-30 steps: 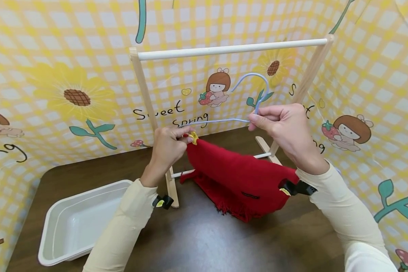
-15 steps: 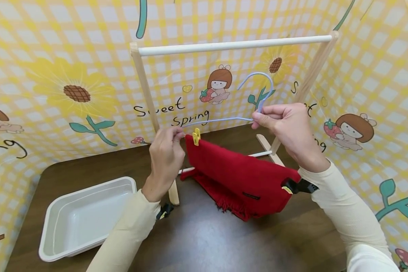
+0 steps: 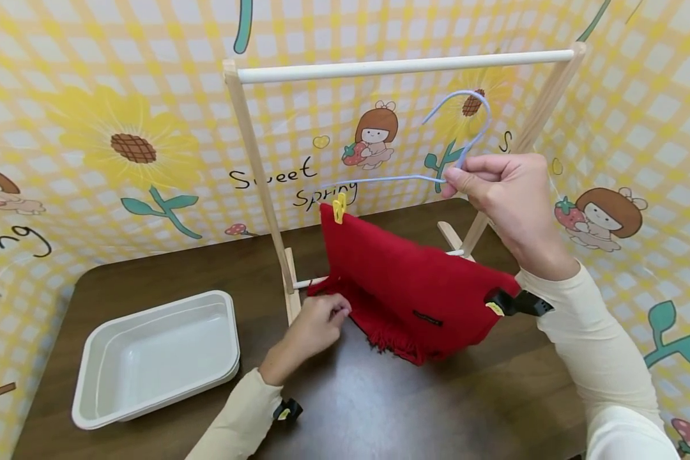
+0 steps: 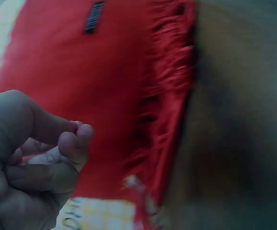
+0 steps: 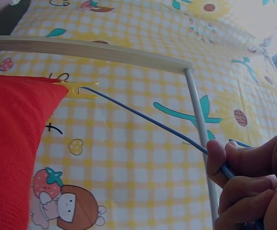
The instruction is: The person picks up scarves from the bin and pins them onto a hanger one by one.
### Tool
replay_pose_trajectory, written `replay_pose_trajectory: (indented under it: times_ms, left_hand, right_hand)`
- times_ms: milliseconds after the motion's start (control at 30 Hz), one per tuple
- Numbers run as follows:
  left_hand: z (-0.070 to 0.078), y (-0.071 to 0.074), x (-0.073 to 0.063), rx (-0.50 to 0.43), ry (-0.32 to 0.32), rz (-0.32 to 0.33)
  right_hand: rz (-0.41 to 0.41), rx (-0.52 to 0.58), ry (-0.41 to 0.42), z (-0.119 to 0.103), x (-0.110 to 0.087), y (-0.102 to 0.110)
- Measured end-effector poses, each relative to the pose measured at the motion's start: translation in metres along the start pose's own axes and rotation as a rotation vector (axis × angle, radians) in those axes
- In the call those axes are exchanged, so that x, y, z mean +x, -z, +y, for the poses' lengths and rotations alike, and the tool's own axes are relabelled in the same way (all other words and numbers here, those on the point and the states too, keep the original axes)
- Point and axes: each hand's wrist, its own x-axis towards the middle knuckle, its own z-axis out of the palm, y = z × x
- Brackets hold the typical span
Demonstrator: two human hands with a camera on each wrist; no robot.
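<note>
My right hand point(image 3: 512, 204) pinches a light-blue wire hanger point(image 3: 391, 178) at the base of its hook, holding it up in front of the rack. A folded red scarf point(image 3: 414, 275) with a fringed lower edge hangs from the hanger, slanting down to the right. A yellow clothespin point(image 3: 339, 208) clips the scarf's upper left corner; in the right wrist view the clothespin point(image 5: 81, 90) sits at the hanger's end. My left hand point(image 3: 319, 324) is low beside the fringe, its fingers loosely curled with nothing between them. The right sleeve covers part of the scarf's right end.
A wooden drying rack with a white top rod point(image 3: 402, 66) stands behind the scarf. To the left, a white plastic basin point(image 3: 155, 358) sits on the dark wooden table point(image 3: 379, 415). Yellow checked cloth point(image 3: 178, 96) lines the back and sides.
My left hand has let go of the clothespin and the scarf's corner and dropped to the fringe. My right hand has raised the hanger slightly, with the scarf on it.
</note>
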Motion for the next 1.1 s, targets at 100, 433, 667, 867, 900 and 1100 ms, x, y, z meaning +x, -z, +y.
replay_pose_trajectory:
  times_ms: [100, 433, 667, 867, 900, 1100]
  left_hand:
    - [-0.003, -0.014, -0.004, -0.025, -0.006, -0.113]
    - [-0.006, -0.048, -0.006, -0.065, -0.056, -0.435]
    - [-0.001, -0.061, -0.001, -0.055, -0.104, -0.465]
    - [0.005, -0.069, 0.003, 0.083, -0.124, -0.42]
    - [0.006, -0.07, 0.005, 0.105, -0.119, -0.407]
    - [0.007, -0.07, 0.015, 0.129, -0.157, -0.342]
  right_hand:
    - [0.014, 0.044, 0.009, -0.007, 0.003, 0.002]
    - [0.075, 0.1, 0.045, -0.027, 0.01, 0.007]
    - [0.073, 0.144, 0.08, -0.037, 0.013, 0.004]
    - [0.07, 0.189, 0.096, -0.041, 0.015, 0.0]
    - [0.071, 0.193, 0.096, -0.041, 0.016, -0.001]
    - [0.084, 0.215, 0.103, -0.045, 0.016, -0.002]
